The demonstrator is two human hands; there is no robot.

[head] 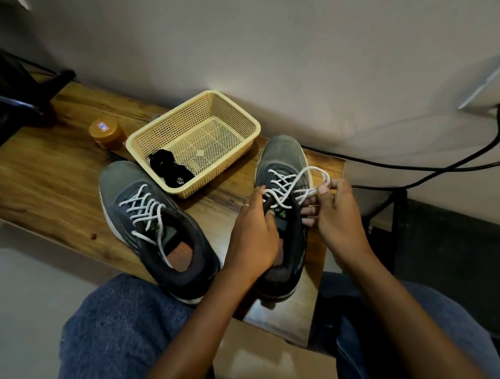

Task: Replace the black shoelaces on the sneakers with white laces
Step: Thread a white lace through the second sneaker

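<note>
Two grey sneakers stand on a wooden table [35, 185]. The left sneaker [155, 230] is laced with a white lace [145, 209] whose ends hang into its opening. The right sneaker [283, 165] carries a white lace [297, 183] too. My left hand [254, 233] lies over that shoe's tongue and pinches the lace near the top eyelets. My right hand [335, 210] pinches a loop of the same lace at the shoe's right side. Bundled black laces [169, 169] lie in a cream plastic basket [246, 120] behind the shoes.
An orange-lidded jar [107, 133] stands left of the basket. A black stand [18, 102] occupies the table's far left. Black cables [461, 161] run along the wall at right. My knees in blue jeans [118, 334] are below the table's near edge.
</note>
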